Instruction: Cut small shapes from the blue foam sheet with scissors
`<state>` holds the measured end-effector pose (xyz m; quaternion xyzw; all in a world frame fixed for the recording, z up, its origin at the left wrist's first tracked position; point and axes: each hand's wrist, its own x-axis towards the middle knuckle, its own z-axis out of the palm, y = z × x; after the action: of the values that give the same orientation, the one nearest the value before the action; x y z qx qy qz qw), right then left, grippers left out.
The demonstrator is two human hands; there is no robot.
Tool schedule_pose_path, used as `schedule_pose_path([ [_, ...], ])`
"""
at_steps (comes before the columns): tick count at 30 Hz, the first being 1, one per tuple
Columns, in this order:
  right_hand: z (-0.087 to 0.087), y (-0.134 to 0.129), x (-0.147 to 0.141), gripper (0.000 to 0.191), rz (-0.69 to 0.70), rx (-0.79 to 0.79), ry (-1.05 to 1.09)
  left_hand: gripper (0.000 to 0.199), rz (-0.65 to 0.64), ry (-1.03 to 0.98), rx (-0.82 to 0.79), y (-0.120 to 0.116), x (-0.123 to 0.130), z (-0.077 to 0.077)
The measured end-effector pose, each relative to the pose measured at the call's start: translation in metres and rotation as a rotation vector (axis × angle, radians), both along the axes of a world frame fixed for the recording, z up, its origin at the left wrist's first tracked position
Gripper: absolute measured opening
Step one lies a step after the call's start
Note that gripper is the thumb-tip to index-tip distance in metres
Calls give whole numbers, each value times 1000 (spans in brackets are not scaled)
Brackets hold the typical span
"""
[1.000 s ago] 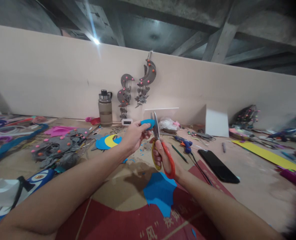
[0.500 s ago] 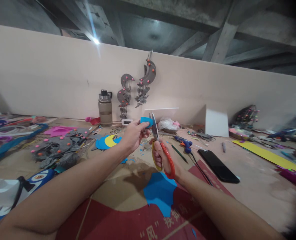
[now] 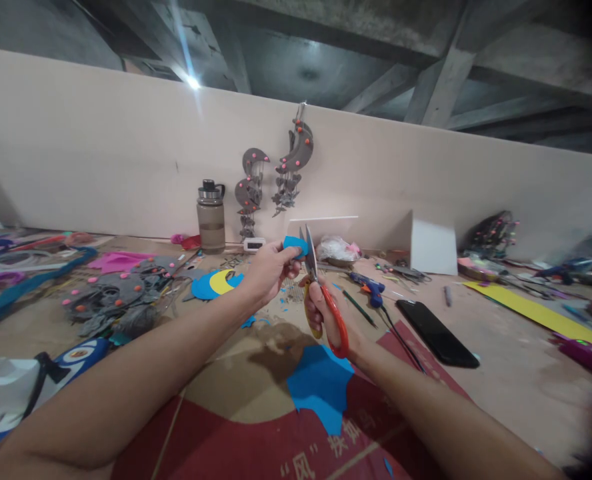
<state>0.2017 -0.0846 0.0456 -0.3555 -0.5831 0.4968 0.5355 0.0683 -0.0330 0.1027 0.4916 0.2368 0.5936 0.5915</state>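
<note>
Pinched in the left hand (image 3: 267,272), a small blue piece (image 3: 291,243) meets scissors (image 3: 337,327) gripped by the right hand (image 3: 325,312); trimming seems underway, calling for steady fingers.

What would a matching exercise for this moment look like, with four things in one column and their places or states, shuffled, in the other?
Things:
1. scissors
2. black phone
3. water bottle
4. small blue piece

Places or states:
A. standing upright near the wall
B. pinched in the fingers of the left hand
C. held by the handles in the right hand
D. lying flat on the table, to the right of both hands

Right pairs: 1-C, 2-D, 3-A, 4-B
</note>
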Motion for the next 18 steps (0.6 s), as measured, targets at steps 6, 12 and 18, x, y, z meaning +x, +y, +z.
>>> schedule_pose_path([
  [6,2,-2,-1,49,-9,-20,17,12,-7,-1,3,2,0,-2],
  [12,2,-2,-2,48,-24,-45,22,11,-11,-4,-4,1,0,-2],
  [18,2,-4,-2,48,-44,-78,25,13,-19,-21,4,0,1,-4],
])
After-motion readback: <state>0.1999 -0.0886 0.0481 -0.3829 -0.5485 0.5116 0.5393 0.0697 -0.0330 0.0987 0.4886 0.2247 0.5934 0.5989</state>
